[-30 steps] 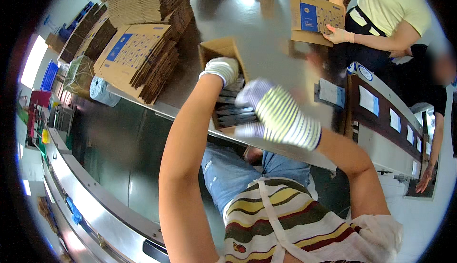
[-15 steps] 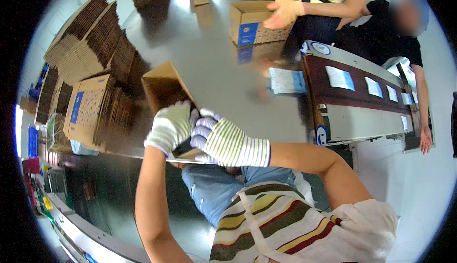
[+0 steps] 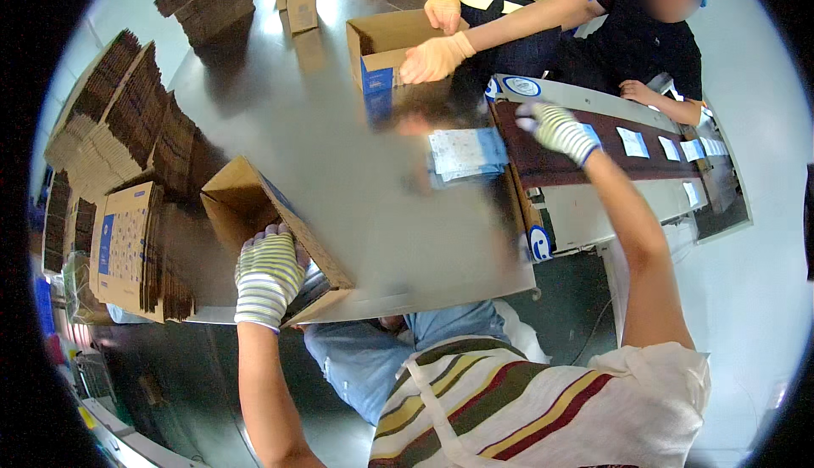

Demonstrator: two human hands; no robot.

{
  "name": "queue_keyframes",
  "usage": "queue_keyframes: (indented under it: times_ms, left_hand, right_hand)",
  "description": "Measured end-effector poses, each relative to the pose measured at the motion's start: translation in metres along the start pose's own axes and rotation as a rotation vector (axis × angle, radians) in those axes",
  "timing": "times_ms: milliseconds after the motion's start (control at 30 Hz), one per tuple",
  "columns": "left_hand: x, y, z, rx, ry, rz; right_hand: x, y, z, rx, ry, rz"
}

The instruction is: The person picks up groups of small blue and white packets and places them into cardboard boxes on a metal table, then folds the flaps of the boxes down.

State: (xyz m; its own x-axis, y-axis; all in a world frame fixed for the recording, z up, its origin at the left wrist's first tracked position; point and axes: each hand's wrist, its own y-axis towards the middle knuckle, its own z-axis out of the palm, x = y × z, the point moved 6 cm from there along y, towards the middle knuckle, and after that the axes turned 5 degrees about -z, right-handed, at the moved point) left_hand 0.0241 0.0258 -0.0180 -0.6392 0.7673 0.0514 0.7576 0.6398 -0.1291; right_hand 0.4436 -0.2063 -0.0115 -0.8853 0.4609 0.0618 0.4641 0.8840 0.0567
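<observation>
My left hand (image 3: 270, 277), in a striped knit glove, is inside an open brown carton (image 3: 235, 190) at the table's near edge. Its fingers are bent close together, the tips hidden, so whatever they grip does not show. Beside that hand, something pale and shiny lies in the carton. My right hand (image 3: 560, 131), gloved alike, reaches over the dark conveyor belt (image 3: 555, 168) with fingers outstretched and apart, somewhat smeared. A blue-and-white packet (image 3: 590, 136) lies partly behind it. Left of the belt's end lies a small pile of similar packets (image 3: 462, 154) on the table.
Stacks of flattened cartons (image 3: 110, 120) stand on the left of the metal table (image 3: 381, 239). A co-worker's orange-gloved hands (image 3: 437, 57) are at another open carton (image 3: 373, 40). A second person in black (image 3: 661, 52) sits beyond the belt, where more packets (image 3: 632, 142) lie.
My right hand has left the carton and moved right over the belt. My left hand stays in the carton. More packets lie by the belt's end. The whole view has shifted.
</observation>
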Motion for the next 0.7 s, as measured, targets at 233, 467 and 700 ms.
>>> queue_keyframes:
  times_ms: [233, 467, 700]
  left_hand:
    - [0.006, -0.008, -0.003, -0.111, -0.01, 0.01]
    - [0.009, -0.009, -0.001, -0.139, -0.007, 0.025]
    - [-0.004, 0.006, 0.0, -0.137, -0.029, 0.065]
  right_hand:
    - [-0.065, 0.005, 0.007, 0.481, 0.037, 0.026]
    - [0.036, 0.067, 0.034, 0.437, -0.005, -0.443]
    - [0.036, 0.084, 0.137, 0.629, 0.06, -0.394]
